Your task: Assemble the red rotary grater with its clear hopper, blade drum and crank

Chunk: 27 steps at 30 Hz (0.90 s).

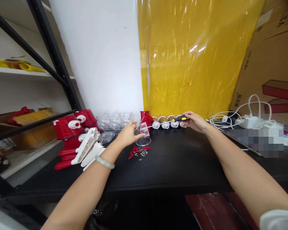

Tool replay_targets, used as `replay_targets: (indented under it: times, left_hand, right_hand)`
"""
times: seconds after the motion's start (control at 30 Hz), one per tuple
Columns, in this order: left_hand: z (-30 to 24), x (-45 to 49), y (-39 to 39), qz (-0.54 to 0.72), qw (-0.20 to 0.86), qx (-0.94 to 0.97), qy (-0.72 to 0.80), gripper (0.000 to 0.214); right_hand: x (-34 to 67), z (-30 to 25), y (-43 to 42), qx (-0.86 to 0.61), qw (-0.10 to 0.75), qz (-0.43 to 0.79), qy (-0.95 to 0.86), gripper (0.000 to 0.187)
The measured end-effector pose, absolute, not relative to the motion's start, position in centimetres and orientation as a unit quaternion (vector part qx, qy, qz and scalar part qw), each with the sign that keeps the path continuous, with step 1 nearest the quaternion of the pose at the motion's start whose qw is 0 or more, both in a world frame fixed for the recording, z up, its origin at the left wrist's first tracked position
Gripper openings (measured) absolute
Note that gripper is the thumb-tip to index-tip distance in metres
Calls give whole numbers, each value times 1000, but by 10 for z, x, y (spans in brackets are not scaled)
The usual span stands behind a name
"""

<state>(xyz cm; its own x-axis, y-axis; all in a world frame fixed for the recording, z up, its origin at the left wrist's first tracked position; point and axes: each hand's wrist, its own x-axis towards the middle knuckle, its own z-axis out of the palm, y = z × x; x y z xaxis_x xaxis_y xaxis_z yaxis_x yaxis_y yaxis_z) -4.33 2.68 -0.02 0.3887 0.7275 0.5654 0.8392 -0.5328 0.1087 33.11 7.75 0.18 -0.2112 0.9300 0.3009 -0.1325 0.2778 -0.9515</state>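
Observation:
My left hand [129, 135] is closed around a clear plastic part [144, 129], holding it tilted just above the black tabletop. In my right hand [194, 122] is a screwdriver [180, 118] with a black and yellow handle. Its long shaft points left, and the tip meets the clear part; whether it sits on a screw is too small to tell. A clear round rim [143, 141] shows below my left fingers. Small red pieces [135, 149] and several screws [144, 153] lie loose in front. Red cup-like parts [146, 119] stand just behind.
Clear cups [115, 120] line the wall. Red housings [68, 127] and white handles with red ends [86, 143] are piled at left. Several white-capped mesh cylinders [165, 123] lie behind the screwdriver. White cables and adapters [249, 121] and a flat dark device [242, 140] occupy the right.

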Motion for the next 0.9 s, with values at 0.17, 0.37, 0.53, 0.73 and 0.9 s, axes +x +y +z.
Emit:
replay_targets:
  times: [0.17,0.37,0.53,0.73,0.9]
  left_hand:
    - [-1,-44,27,-284,99,-828,-474,44]
    - [0,-44,26,-278,104,-828,-476,45]
    - [-1,-44,27,-283,103,-826,-476,45]
    - [-2,-46,29,-284,106,-828,-472,45]
    - [-1,-47,29,-281,102,-830,-471,44]
  right_hand:
    - [332,-1,82,-371,521,481,-599,36]
    - [333,-2,83,-336,534,492,-599,37]
    - [329,-3,81,-391,528,464,-594,41]
    - [328,-1,78,-335,524,498,-604,35]
    - [327,-1,80,-402,521,452,-603,39]
